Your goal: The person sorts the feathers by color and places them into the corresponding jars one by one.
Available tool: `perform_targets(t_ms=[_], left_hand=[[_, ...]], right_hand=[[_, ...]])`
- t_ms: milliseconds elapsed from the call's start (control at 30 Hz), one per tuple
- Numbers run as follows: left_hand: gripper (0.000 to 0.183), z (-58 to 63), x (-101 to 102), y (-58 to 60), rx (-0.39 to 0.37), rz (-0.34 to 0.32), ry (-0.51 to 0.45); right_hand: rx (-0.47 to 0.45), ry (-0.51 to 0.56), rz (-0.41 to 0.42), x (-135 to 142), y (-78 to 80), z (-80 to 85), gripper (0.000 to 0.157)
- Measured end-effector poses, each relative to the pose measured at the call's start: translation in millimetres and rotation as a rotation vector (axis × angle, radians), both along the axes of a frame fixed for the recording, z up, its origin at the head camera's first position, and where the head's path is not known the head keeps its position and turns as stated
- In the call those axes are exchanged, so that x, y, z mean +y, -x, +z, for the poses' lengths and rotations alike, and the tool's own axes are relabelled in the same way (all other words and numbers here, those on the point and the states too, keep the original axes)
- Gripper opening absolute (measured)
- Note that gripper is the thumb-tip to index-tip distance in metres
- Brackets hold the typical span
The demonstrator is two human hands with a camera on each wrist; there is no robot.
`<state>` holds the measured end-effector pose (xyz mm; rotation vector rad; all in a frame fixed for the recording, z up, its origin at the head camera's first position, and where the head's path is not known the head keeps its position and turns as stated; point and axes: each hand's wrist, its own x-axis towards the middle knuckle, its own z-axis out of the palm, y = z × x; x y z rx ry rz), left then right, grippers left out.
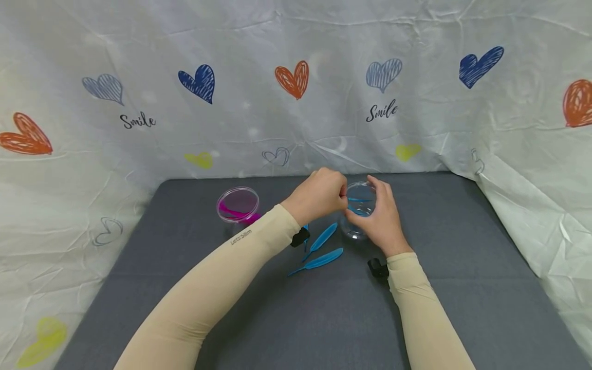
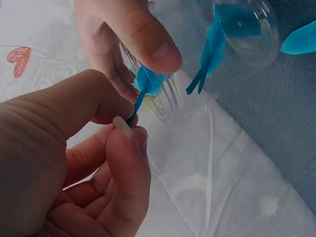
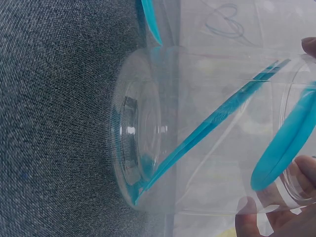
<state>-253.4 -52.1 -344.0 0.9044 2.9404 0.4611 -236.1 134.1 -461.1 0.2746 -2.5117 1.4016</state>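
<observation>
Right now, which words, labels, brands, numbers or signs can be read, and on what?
"Smile": white heart-printed fabric backdrop, left side.
"Smile": same backdrop, right of centre.
"LetsSlim": long beige fabric left sleeve; small, exact spelling uncertain.
No other readable text.

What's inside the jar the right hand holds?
Blue feathers lean inside, overlapping, so count unclear; another, pinched by the left hand, is partly in. The right hand covers part of the jar.
</observation>
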Motion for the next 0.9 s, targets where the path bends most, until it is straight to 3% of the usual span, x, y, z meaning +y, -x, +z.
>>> perform_targets(t_ms=[400,900], left_hand=[[0.018,-7.5,7,4.7,-0.014,-0.013,-0.002],[0.012,-12.6,-4,4.1,0.001,0.005,-0.037]], right_hand=[[0.013,-0.004,0.004,2,0.9,-0.3,0.098],[0.009,0.005,0.002,1,-0.3,0.0,0.098]])
